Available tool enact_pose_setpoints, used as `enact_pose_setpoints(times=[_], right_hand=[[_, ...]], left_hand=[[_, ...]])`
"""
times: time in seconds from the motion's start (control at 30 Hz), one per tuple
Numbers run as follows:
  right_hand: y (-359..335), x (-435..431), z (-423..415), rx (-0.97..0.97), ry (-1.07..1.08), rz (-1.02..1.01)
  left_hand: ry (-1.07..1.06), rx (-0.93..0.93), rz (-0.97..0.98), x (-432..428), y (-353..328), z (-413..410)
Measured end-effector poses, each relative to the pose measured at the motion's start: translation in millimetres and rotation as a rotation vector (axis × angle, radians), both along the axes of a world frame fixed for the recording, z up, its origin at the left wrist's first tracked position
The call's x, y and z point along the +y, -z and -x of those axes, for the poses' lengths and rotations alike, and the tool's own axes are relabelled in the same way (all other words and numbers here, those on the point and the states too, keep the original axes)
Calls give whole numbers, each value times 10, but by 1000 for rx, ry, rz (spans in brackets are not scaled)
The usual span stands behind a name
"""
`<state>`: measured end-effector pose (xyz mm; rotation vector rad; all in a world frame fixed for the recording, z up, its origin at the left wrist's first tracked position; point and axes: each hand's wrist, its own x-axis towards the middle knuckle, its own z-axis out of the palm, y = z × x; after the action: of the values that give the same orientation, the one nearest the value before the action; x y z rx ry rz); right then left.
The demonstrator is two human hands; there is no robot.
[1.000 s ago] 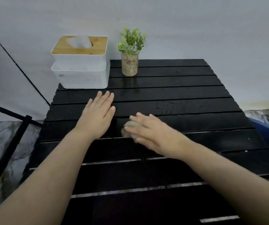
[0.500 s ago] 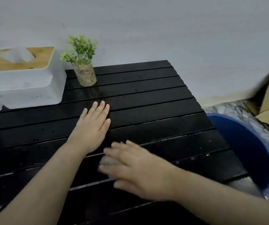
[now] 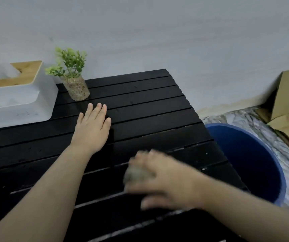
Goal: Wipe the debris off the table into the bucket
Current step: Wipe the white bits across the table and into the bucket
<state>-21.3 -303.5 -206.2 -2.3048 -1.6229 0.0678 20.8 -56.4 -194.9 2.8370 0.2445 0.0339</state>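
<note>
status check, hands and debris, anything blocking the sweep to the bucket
Left hand flat on table, empty. Right hand closed on grey cloth, blurred. White specks near right edge. Blue bucket below that edge; path clear.

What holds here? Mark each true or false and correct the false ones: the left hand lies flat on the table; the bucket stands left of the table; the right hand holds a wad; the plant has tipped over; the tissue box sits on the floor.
1. The left hand lies flat on the table. True.
2. The bucket stands left of the table. False: it stands past the right edge.
3. The right hand holds a wad. True.
4. The plant has tipped over. False: it stands upright.
5. The tissue box sits on the floor. False: it sits on the table.
</note>
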Motion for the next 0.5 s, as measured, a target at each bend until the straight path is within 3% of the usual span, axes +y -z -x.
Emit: enact_pose_setpoints(times=[0.07, 0.13, 0.2, 0.3, 0.33, 0.37, 0.5], right_hand=[[-44, 33, -53, 62, -179, -15], [-33, 93, -659, -38, -128, -49], [49, 188, -1513, -87, 197, -111], [171, 350, -2534, -61, 848, -132], [194, 507, -2668, -61, 927, -115], [204, 726, -2726, -73, 891, -86], [133, 1425, -2446, -38, 291, -74]], left_hand=[[24, -18, 10, -70, -32, -207], [41, -34, 11, -103, -35, -375], [35, -19, 16, -97, 4, -455], [25, 20, -3, -85, 135, -478], [24, 24, -13, -78, 170, -483], [23, 25, -23, -69, 198, -494], [25, 24, -44, -56, 226, -528]])
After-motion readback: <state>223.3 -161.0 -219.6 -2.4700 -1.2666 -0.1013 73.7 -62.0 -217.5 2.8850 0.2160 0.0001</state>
